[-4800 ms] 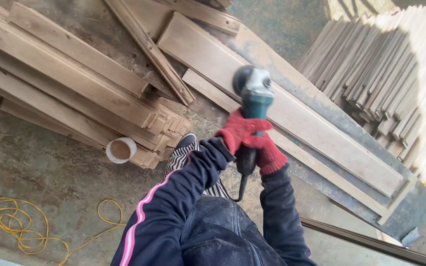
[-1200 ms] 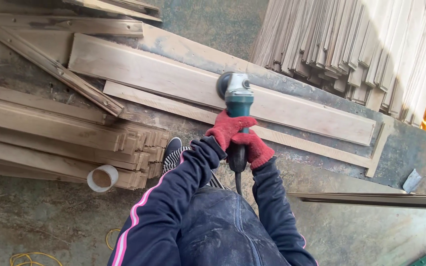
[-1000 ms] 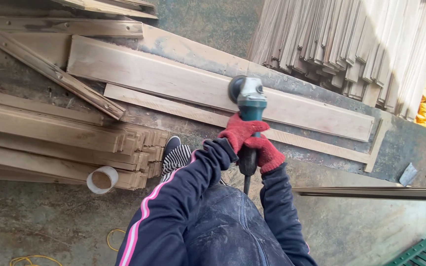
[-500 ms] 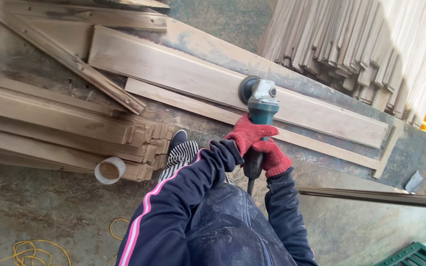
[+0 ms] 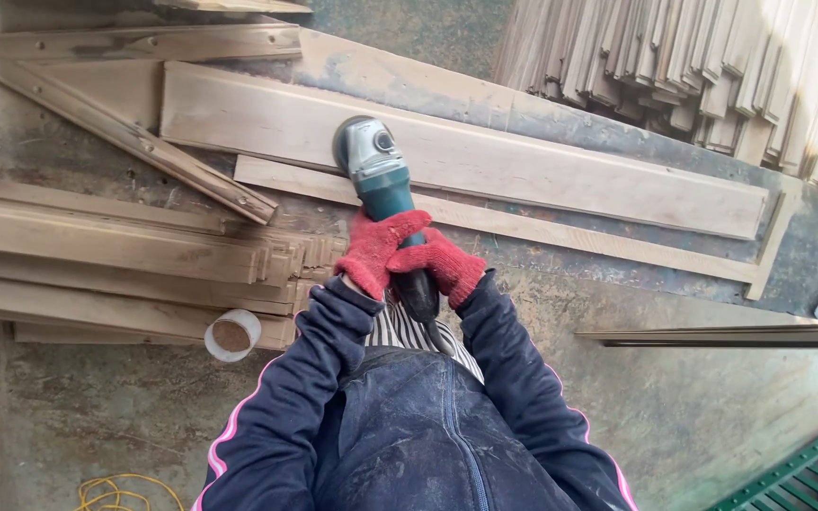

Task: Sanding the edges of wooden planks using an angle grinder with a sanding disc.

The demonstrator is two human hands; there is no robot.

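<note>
- Hands first: the left hand point(image 5: 374, 248) in a red knitted glove is closed around the teal barrel of a teal-and-grey angle grinder point(image 5: 382, 180), and the right hand point(image 5: 440, 268), gloved the same, is closed around the black rear grip just behind it.
- Grinder's long axis runs from the hands up and slightly leftward, its round disc head resting on the near edge of a long pale wooden plank point(image 5: 523, 161).
- That plank lies flat on the grey metal table point(image 5: 807, 255), its long axis running left to right and dipping toward the right, crosswise to the grinder.
- Left hand sits nearer the disc; right hand is nearer the body.
- Most of the plank's length extends to the right of the disc, bare of other things; only a short stretch remains to the left.
- Just beside the plank's near edge lies a narrow pale wooden strip point(image 5: 542, 229), parallel to it, passing under the grinder's body.
- To the left, a stack of weathered boards point(image 5: 125, 255) and a slanted batten point(image 5: 125, 140) sit close to the plank's left end.
- Bundled thin slats point(image 5: 674, 57) lie beyond the plank's far edge.
</note>
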